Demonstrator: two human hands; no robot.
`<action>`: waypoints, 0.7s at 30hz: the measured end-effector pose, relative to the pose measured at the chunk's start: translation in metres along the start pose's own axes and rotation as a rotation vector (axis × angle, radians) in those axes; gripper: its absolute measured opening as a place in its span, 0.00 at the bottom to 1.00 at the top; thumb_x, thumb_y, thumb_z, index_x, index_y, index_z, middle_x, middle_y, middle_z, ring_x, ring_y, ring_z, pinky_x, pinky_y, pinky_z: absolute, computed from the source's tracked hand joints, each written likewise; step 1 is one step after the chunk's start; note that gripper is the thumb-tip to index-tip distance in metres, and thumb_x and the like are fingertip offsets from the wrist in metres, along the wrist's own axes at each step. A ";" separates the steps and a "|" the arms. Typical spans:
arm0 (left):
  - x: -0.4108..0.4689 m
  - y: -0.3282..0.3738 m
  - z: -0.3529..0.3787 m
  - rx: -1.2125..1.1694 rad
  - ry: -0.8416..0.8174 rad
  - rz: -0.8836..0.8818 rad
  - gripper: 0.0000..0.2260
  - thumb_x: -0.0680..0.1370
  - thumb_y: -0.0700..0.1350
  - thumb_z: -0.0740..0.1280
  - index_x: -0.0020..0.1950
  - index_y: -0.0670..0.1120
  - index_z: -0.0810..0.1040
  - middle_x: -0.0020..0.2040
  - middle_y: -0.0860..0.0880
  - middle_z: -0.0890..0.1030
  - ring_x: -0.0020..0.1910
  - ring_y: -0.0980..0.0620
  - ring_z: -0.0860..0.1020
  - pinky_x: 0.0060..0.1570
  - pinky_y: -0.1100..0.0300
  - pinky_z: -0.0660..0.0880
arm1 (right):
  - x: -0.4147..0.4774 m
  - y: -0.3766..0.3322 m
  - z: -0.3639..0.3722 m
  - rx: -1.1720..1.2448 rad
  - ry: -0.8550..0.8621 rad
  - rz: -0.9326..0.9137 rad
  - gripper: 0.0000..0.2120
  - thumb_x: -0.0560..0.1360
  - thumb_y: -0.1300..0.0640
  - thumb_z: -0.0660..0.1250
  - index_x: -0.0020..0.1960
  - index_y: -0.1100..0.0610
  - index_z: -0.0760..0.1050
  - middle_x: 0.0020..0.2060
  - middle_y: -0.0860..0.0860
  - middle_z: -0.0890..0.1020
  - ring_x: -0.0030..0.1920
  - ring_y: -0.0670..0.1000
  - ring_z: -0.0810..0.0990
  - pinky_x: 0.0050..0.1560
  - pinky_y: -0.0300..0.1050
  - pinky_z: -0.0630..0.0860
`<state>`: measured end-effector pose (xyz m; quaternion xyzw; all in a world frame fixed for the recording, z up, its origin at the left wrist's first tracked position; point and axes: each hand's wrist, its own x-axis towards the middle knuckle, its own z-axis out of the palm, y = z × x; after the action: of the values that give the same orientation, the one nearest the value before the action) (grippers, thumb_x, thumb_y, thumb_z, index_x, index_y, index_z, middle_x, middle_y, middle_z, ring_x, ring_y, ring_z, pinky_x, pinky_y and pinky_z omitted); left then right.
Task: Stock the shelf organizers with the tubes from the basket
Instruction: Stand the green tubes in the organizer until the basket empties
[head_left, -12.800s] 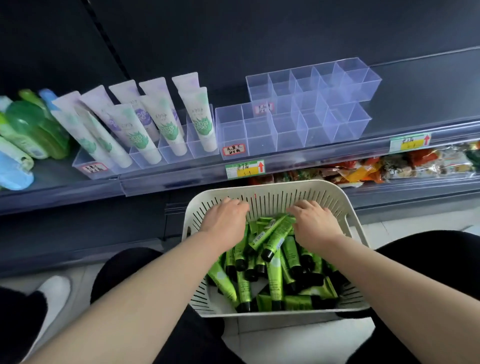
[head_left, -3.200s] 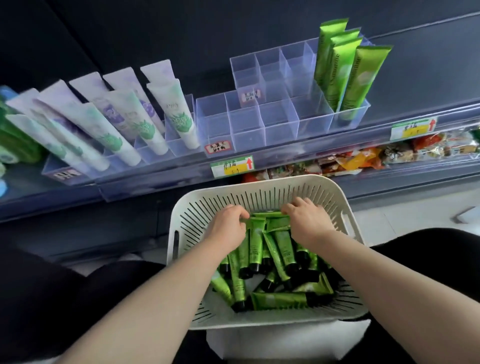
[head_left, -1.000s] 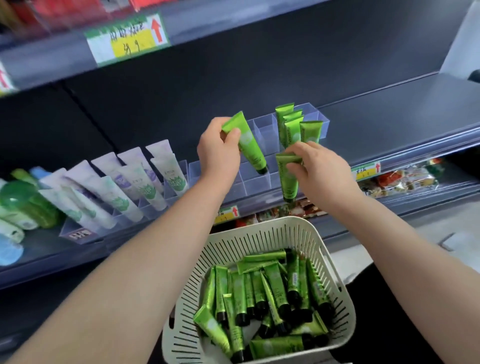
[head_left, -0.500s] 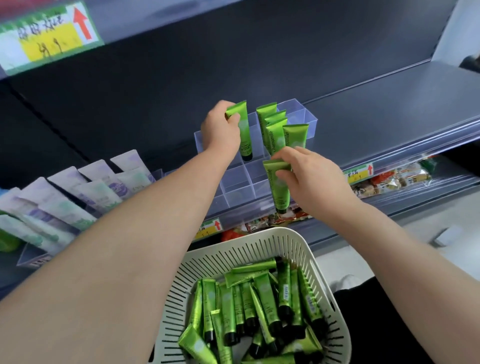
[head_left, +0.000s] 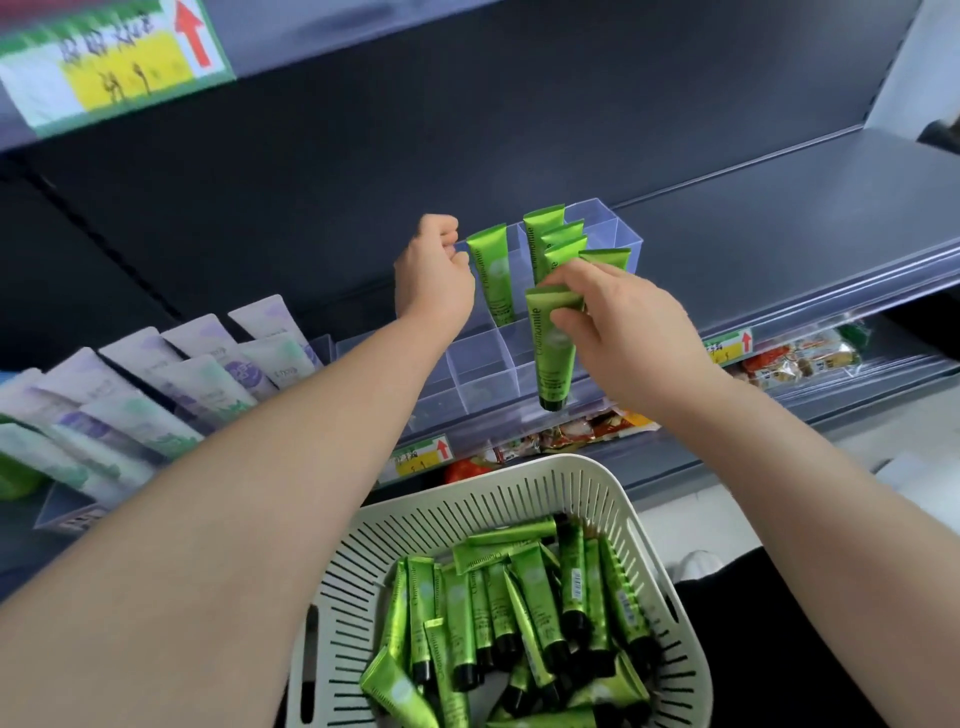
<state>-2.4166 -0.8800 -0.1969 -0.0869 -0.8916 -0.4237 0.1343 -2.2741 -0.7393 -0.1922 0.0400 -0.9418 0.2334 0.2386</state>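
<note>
A clear organizer (head_left: 480, 364) with several cells sits on the dark shelf. Several green tubes (head_left: 557, 241) stand in its right-hand cells. One more green tube (head_left: 492, 273) stands upright in a rear cell. My left hand (head_left: 434, 278) is just left of that tube, fingers curled, holding nothing. My right hand (head_left: 618, 317) pinches the crimped end of a green tube (head_left: 555, 358), which hangs cap down over the organizer's front cells. Below, a white slotted basket (head_left: 519, 480) holds several green tubes (head_left: 519, 603) lying loose.
White and purple tubes (head_left: 197, 374) lean in another organizer at the left. Price labels (head_left: 422, 457) run along the shelf edge, with snack packets (head_left: 795, 358) on the shelf below. The upper shelf edge with a yellow label (head_left: 114, 67) hangs overhead.
My left hand has set its tube into a rear cell and let go. My right hand has carried its tube a little higher and further over the organizer's front cells.
</note>
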 end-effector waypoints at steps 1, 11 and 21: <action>-0.006 -0.002 -0.006 0.017 -0.008 0.016 0.14 0.79 0.36 0.60 0.63 0.46 0.75 0.60 0.49 0.78 0.59 0.51 0.77 0.58 0.56 0.74 | 0.005 -0.004 -0.001 -0.007 0.016 -0.003 0.12 0.78 0.58 0.60 0.62 0.54 0.72 0.54 0.49 0.79 0.49 0.56 0.77 0.42 0.50 0.74; -0.049 -0.027 -0.043 0.437 -0.206 0.300 0.13 0.78 0.35 0.61 0.56 0.48 0.80 0.60 0.49 0.77 0.60 0.47 0.72 0.51 0.54 0.73 | 0.072 -0.017 0.015 -0.166 0.023 0.008 0.12 0.77 0.60 0.58 0.59 0.56 0.71 0.52 0.54 0.75 0.46 0.61 0.76 0.37 0.49 0.71; -0.052 -0.030 -0.042 0.398 -0.270 0.360 0.11 0.79 0.36 0.62 0.57 0.46 0.80 0.60 0.50 0.77 0.60 0.49 0.72 0.55 0.49 0.74 | 0.105 -0.005 0.037 -0.240 0.034 0.017 0.14 0.76 0.59 0.59 0.61 0.57 0.70 0.53 0.57 0.76 0.47 0.64 0.77 0.39 0.49 0.65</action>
<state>-2.3679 -0.9335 -0.2097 -0.2711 -0.9372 -0.1944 0.1018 -2.3820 -0.7572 -0.1693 -0.0009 -0.9591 0.1218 0.2556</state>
